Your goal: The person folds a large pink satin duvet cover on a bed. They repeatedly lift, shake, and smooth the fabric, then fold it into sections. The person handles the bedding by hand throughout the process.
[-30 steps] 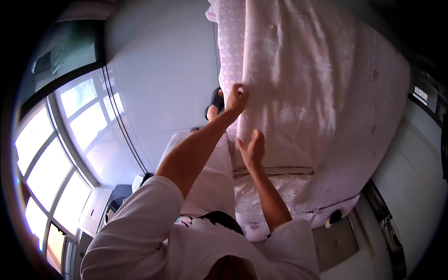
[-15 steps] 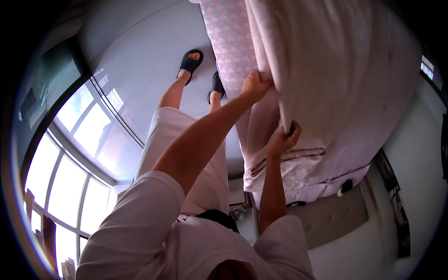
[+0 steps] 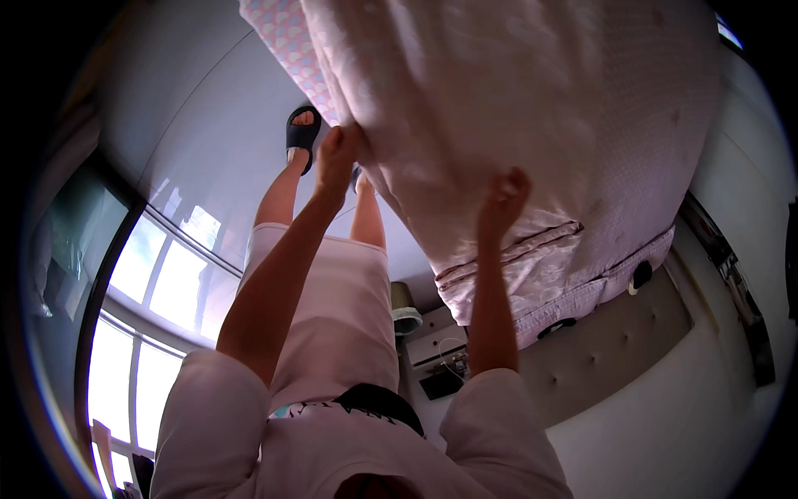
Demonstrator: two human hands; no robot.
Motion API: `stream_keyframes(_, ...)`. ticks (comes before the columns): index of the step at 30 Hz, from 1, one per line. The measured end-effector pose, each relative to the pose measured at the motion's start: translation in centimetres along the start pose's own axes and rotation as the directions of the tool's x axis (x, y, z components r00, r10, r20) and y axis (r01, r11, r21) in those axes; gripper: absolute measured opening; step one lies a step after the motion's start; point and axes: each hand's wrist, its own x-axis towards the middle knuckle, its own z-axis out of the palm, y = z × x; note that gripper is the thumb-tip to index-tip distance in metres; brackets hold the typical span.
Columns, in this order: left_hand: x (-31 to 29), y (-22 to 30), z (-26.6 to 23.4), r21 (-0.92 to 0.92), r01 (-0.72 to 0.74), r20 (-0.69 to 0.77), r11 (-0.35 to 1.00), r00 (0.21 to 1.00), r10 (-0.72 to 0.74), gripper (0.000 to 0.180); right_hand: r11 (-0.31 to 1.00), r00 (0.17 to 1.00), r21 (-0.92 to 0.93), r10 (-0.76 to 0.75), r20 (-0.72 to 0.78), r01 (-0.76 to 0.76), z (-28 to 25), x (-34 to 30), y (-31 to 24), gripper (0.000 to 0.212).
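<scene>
A pale pink blanket (image 3: pixel 465 108) is spread across the bed and hangs over its near left side. My left hand (image 3: pixel 336 154) is closed around the blanket's edge at the bed's left side. Over the blanket, to the right, is my right hand (image 3: pixel 504 200), slightly blurred. Its fingers are loosely curled with the thumb apart, and no cloth shows bunched in them. A folded edge (image 3: pixel 532 249) of the blanket lies across the bed near the headboard end. Pink patterned bedding (image 3: pixel 291 41) shows under the blanket at the far left.
The tufted headboard (image 3: pixel 615 358) stands at the lower right, with dark small items (image 3: pixel 557 328) beside it on the bed. A bedside cabinet (image 3: pixel 436 345) and a bin (image 3: pixel 404 312) are by the bed's corner. Grey tiled floor (image 3: pixel 199 108) lies left, below large windows (image 3: pixel 158 274).
My left hand has moved left with the blanket's edge, spreading it over the bedside. My right hand has let go of the blanket and risen a little. The view has shifted.
</scene>
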Motion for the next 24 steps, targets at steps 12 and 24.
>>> stream_keyframes(12,0.6,2.0,2.4,0.211,-0.105,-0.108,0.972,0.986,0.130,0.036,0.822,0.976,-0.563,-0.182,-0.118,0.085,-6.0,26.2,7.2,0.038)
stream_keyframes(24,5.0,6.4,3.3,-0.073,-0.169,-0.180,0.983,0.971,0.154,0.041,0.561,0.542,-0.426,-0.821,-0.179,0.709,4.0,25.1,-1.1,0.043)
